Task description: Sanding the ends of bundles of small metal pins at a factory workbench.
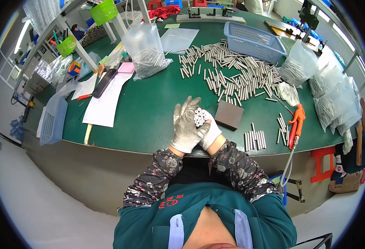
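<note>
A bundle of short metal tubes (199, 117) stands between my gloved hands, its ends facing up and showing small holes. My right hand (210, 132) is closed around the bundle's right side. From the left, my left hand (185, 126) presses against it, fingers long and close together, thumb crossing below the bundle. Both gloves are white, the left one stained grey. A dark brown block (229, 115) sits just right of my hands. Beyond it spreads a large pile of loose metal tubes (236, 70). A short row of tubes (254, 140) lies nearer the table's front edge.
An orange air gun (298, 120) with a hose lies at right on the green table (149, 108). Bags of tubes (330, 97) crowd the right edge; another bag (145, 54) stands back left. A blue basket (255, 41) borders the pile. Papers (105, 103) and a phone (105, 83) lie left.
</note>
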Tool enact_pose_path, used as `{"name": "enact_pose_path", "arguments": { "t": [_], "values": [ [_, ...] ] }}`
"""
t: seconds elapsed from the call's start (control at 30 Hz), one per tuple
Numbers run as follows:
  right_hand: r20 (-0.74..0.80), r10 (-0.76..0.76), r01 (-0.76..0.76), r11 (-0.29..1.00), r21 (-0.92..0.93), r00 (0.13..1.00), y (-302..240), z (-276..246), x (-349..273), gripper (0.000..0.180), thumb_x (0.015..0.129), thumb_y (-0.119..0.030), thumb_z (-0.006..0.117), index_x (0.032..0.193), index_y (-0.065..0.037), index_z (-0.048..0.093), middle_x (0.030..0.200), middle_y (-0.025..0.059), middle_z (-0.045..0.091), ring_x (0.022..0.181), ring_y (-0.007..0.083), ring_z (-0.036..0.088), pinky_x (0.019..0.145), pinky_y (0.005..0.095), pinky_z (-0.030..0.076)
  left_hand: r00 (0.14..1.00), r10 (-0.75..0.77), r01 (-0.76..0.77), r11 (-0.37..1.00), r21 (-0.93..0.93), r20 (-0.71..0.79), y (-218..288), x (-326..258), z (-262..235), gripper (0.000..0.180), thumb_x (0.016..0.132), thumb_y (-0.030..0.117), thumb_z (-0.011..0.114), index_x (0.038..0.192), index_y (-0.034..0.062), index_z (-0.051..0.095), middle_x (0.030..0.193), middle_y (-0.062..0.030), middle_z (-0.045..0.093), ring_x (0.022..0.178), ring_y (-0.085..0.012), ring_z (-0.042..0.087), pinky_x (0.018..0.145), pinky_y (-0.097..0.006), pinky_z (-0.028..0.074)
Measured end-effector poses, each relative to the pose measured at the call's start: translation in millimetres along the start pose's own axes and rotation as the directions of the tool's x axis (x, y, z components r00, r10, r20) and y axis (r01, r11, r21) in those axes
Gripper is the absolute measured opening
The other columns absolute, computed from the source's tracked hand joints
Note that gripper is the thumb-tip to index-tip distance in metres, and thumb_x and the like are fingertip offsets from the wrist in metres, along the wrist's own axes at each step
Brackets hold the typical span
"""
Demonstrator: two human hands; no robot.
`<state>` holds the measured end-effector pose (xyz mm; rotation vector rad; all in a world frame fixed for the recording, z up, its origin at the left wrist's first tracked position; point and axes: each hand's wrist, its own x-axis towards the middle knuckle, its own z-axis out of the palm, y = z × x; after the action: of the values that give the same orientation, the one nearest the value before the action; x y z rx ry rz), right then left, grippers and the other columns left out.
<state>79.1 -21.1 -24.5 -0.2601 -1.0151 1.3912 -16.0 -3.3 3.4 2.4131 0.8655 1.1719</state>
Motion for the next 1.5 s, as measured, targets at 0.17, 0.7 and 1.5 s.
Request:
{"name": "enact_pose_path", "arguments": {
  "t": [0.17,0.7,1.5],
  "values": [
    [-0.037,-0.016,0.005,0.960,-0.279,0.999,-1.3,-1.1,-3.2,0.026,0.089,-0.013,0.036,0.107,-0.005,0.052,0.107,0.0085,0.057,0.102,0.0195,0.053,0.091,0.0289,0.041,0.999,-0.028,0.028,1.000,-0.009,0.017,0.5,-0.2,1.4,0.060,0.074,0.035,0.066,0.124,0.0085,0.044,0.124,-0.0086,0.050,0.125,-0.0286,0.038,0.105,-0.048,0.020],
    [-0.018,-0.005,0.008,0.986,0.169,1.000,8.5,-5.1,-0.9,0.026,0.090,-0.012,0.032,0.105,-0.004,0.052,0.106,0.0082,0.058,0.100,0.0186,0.055,0.090,0.0297,0.043,0.999,-0.046,0.048,0.998,-0.048,0.027,0.5,-0.7,-0.8,0.053,0.074,0.029,0.066,0.120,0.0094,0.047,0.120,-0.0101,0.052,0.121,-0.0297,0.042,0.104,-0.048,0.024],
    [-0.260,-0.216,-0.145,0.436,-0.888,0.941,-60.8,46.5,4.3,0.008,0.081,-0.008,0.052,0.082,-0.005,0.059,0.070,0.0134,0.060,0.058,0.0226,0.059,0.055,0.0314,0.047,0.689,-0.007,0.723,0.057,-0.688,0.724,-7.7,3.2,-66.6,0.085,0.069,0.027,0.076,0.135,0.0071,0.027,0.135,-0.0122,0.031,0.121,-0.0236,0.039,0.078,-0.039,0.053]
  ]
}}
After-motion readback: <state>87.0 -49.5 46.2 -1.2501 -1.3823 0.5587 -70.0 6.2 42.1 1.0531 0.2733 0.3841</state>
